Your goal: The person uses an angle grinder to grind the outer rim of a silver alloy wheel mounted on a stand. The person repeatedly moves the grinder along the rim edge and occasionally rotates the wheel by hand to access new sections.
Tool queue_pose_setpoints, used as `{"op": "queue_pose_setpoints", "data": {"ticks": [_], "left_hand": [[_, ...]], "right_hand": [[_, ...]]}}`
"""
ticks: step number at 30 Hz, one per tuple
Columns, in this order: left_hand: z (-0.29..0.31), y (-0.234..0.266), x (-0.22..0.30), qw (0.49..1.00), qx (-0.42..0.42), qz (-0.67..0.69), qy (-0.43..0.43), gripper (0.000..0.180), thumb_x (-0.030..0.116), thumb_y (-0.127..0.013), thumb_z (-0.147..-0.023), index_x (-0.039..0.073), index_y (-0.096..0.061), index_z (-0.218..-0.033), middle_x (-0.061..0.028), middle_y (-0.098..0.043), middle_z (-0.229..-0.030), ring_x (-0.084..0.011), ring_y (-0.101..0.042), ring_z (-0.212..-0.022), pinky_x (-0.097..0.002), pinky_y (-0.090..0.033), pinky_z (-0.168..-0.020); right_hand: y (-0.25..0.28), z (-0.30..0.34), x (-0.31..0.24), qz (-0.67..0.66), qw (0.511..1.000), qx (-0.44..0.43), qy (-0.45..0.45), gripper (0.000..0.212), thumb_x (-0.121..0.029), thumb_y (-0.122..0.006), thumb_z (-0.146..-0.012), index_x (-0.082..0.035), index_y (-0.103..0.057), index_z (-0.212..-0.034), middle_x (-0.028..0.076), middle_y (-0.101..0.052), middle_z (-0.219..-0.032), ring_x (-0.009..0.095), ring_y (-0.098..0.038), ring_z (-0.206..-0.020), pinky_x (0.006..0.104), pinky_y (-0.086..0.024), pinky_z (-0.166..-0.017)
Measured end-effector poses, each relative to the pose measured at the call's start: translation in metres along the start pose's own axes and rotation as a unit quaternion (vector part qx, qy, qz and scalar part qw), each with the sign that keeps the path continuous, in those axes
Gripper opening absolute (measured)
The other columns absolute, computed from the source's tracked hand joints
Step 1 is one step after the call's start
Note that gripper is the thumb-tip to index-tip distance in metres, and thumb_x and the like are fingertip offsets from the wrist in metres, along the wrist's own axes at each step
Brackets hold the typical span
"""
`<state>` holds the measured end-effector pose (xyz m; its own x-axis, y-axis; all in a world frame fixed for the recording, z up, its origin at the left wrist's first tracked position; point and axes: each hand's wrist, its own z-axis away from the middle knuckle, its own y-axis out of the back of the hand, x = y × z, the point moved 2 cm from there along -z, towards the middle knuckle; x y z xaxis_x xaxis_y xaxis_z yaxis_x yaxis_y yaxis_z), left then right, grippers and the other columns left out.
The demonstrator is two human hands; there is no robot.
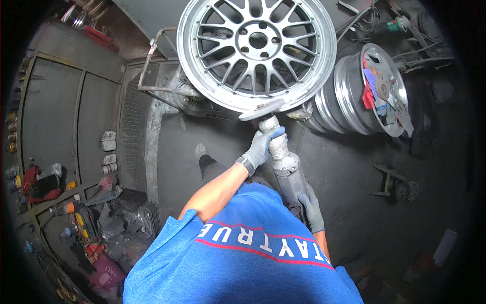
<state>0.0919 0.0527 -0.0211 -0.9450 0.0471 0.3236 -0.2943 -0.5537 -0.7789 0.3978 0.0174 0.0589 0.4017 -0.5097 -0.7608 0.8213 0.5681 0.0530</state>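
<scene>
A silver multi-spoke car wheel rim (258, 48) fills the top middle of the view, face up. Both of my gloved hands hold a grey angle grinder or polisher (289, 177) with a wrapped neck. My left hand (262, 147) wraps round the neck just behind the disc. Farther back, my right hand (311, 206) grips the rear of the body. At the tool's head a round flat disc (260, 111) lies at the rim's near lip; whether it touches cannot be made out. The gloves are grey-blue.
Right of the rim, more wheels lie on their sides, the nearest holding rags and discs (382, 91). A small wheeled stand (392, 182) is on the floor at right. Bottles (109, 147) and bags (106, 271) line the left. A bent metal frame (147, 76) stands beside the rim.
</scene>
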Motion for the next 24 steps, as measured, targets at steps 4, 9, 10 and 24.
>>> {"op": "queue_pose_setpoints", "data": {"ticks": [4,9,10,24], "left_hand": [[0.014,0.021,0.027,0.999,0.014,0.011,-0.027,0.019,0.012,-0.081,-0.100,0.004,-0.069,-0.112,-0.0149,-0.078,-0.100,-0.0282,-0.079,-0.088,-0.0435,-0.067,-0.082],[0.028,0.043,0.074,0.995,0.048,-0.012,-0.084,0.024,0.016,-0.081,-0.099,0.003,-0.069,-0.114,-0.0155,-0.078,-0.100,-0.0297,-0.080,-0.087,-0.0441,-0.068,-0.083],[0.029,0.046,0.083,0.994,0.059,-0.022,-0.090,0.024,0.017,-0.081,-0.099,0.003,-0.069,-0.114,-0.0156,-0.079,-0.100,-0.0297,-0.080,-0.088,-0.0446,-0.068,-0.084],[0.024,0.053,0.064,0.994,0.065,-0.028,-0.084,0.025,0.017,-0.081,-0.099,0.003,-0.068,-0.115,-0.0164,-0.078,-0.101,-0.0324,-0.079,-0.091,-0.0478,-0.068,-0.085]], "right_hand": [[-0.019,-0.017,0.007,0.021,0.999,-0.030,-0.004,0.073,-0.026,-0.071,-0.102,0.004,-0.047,-0.164,0.021,-0.058,-0.159,0.030,-0.054,-0.149,0.0393,-0.039,-0.125],[-0.054,-0.049,0.002,0.039,0.996,-0.077,0.016,0.075,-0.027,-0.074,-0.102,0.003,-0.047,-0.165,0.022,-0.059,-0.159,0.031,-0.055,-0.148,0.0393,-0.040,-0.125],[-0.061,-0.055,0.002,0.036,0.996,-0.083,0.017,0.075,-0.027,-0.074,-0.102,0.003,-0.047,-0.165,0.022,-0.059,-0.159,0.031,-0.056,-0.148,0.0391,-0.041,-0.124],[-0.050,-0.050,0.007,0.028,0.995,-0.090,0.017,0.077,-0.026,-0.077,-0.102,0.005,-0.045,-0.165,0.021,-0.057,-0.162,0.031,-0.053,-0.151,0.0404,-0.040,-0.126]]}}
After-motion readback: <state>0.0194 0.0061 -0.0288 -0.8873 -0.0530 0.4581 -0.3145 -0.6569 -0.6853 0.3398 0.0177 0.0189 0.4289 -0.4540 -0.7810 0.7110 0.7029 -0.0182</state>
